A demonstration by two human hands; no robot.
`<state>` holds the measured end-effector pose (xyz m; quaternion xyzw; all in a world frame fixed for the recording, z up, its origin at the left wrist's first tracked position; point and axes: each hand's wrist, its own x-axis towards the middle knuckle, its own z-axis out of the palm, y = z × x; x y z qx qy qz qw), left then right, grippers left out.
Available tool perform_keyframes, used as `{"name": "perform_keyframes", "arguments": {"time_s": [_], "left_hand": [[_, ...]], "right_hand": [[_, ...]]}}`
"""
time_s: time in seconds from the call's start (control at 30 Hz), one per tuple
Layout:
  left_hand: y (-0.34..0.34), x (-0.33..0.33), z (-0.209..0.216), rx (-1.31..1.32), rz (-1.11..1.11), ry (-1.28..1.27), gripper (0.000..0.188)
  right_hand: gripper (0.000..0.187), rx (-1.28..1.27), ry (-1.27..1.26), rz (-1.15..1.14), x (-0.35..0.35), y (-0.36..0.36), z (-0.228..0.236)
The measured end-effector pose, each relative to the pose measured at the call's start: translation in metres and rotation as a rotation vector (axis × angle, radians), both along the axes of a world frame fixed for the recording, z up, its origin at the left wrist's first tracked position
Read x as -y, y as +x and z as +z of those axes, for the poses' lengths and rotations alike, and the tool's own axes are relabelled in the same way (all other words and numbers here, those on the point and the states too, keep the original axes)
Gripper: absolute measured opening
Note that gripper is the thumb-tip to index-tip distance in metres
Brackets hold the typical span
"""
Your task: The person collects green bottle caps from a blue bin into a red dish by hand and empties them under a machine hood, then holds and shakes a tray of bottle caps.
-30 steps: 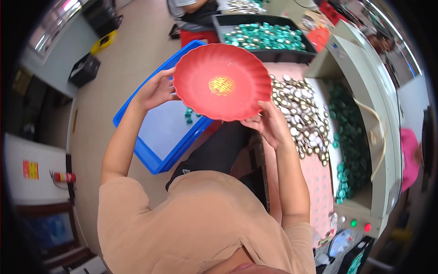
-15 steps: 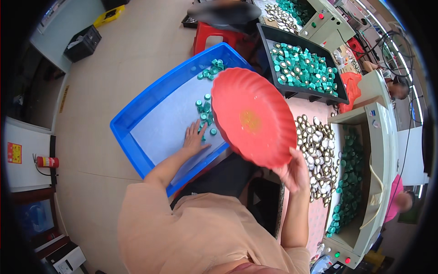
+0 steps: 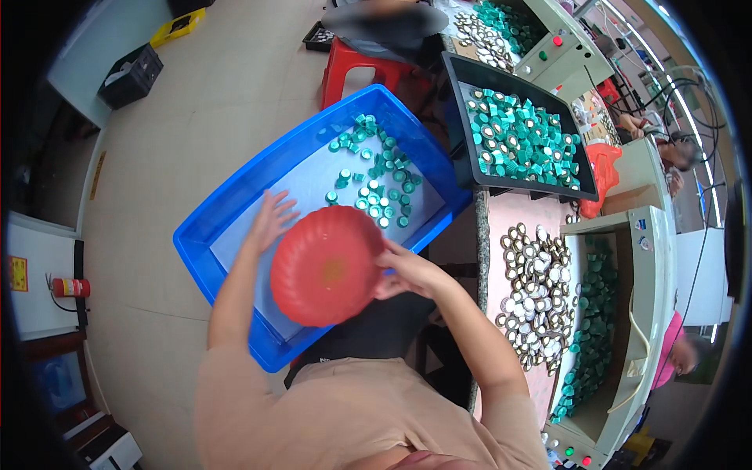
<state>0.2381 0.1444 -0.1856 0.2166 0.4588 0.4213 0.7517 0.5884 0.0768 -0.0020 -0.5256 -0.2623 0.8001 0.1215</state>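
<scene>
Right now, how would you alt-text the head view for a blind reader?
A person's right hand holds a red scalloped dish over the near edge of a blue tray scattered with green caps; the open left hand is nearby. At right, white discs are heaped on a pink worktop.

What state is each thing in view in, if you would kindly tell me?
Plate: held at its rim, over part of the tray, motion-blurred
Right hand: closed on the plate's rim
Left hand: open, fingers spread, holding nothing
Tray: open, partly covered with loose caps
Crate: open, heaped with caps
Discs: loose, in a pile
Cabinet: open-sided, caps inside
</scene>
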Motion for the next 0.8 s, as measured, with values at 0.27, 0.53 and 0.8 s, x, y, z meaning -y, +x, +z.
{"name": "perform_keyframes", "arguments": {"time_s": [0.27, 0.53, 0.8], "left_hand": [[-0.107, 0.049, 0.004, -0.823, -0.194, -0.006, 0.043], [0.007, -0.036, 0.038, -1.569, -0.34, 0.785, 0.082], [0.118, -0.088, 0.002, -1.435, -0.871, 0.437, 0.133]], "right_hand": [[0.045, 0.061, 0.069, 0.356, -0.051, -0.103, -0.119], [0.081, 0.908, 0.477, -0.057, -0.151, 0.019, -0.195], [0.08, 0.855, 0.077, -0.245, -0.172, 0.024, -0.224]]}}
